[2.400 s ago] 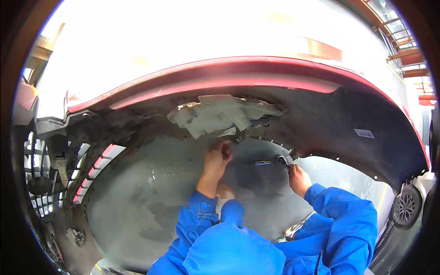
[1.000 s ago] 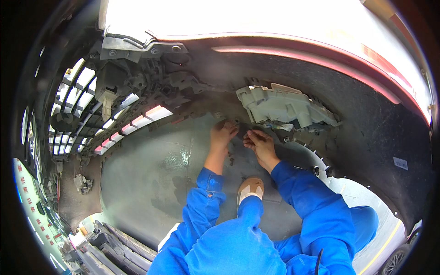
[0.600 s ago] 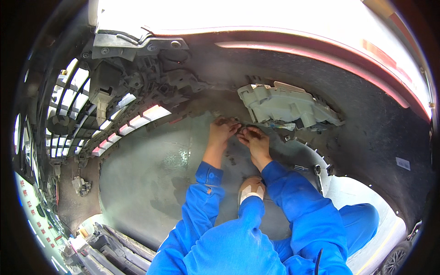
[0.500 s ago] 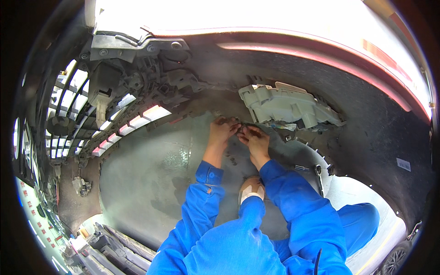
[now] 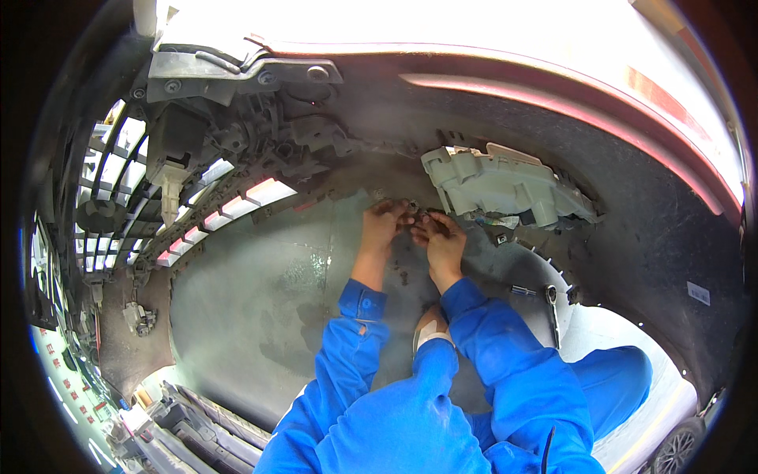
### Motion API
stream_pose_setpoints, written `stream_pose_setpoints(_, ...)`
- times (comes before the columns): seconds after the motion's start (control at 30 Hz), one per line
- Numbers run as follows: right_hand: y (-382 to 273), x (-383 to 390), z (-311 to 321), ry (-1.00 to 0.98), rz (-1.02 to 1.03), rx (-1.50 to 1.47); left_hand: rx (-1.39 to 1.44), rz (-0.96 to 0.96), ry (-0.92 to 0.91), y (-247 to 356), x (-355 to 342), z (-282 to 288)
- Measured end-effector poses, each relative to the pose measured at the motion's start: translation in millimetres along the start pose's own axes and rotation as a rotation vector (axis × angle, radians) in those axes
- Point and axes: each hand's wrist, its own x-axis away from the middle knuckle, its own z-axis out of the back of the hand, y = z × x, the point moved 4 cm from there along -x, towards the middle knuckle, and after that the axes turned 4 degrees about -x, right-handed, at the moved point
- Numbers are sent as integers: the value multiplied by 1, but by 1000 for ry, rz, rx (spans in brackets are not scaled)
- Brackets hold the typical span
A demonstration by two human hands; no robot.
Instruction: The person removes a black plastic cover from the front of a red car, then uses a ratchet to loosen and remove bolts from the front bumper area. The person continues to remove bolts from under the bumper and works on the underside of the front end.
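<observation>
My left hand point(image 5: 384, 223) and my right hand point(image 5: 442, 242) meet in front of me, fingers bent inward and closed around a small dark part point(image 5: 414, 208). Its exact kind is hidden by the fingers and too small to make out. Both hands are close to the inner lower edge of a large dark car bumper point(image 5: 624, 158). Just right of my right hand, a pale grey-green moulded housing point(image 5: 513, 186) sits on the bumper's inner side. A small connector-like piece point(image 5: 501, 239) lies below that housing.
A ratchet wrench point(image 5: 552, 316) and a short metal socket point(image 5: 522, 290) lie on the grey floor point(image 5: 237, 316) right of my arms. A slatted grille point(image 5: 110, 189) and a bracket point(image 5: 245, 77) stand at left. Another long part point(image 5: 205, 419) lies lower left; a wheel point(image 5: 677, 450) shows lower right.
The view has shifted slightly, so the bumper and housing appear a little farther right. My hands stay together at the small part, with the fingers moved slightly.
</observation>
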Motion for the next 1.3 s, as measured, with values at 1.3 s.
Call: stream_pose_setpoints(1.3,34,7,-17,295,-45,-331,129,-13,-58,-11,-7,8)
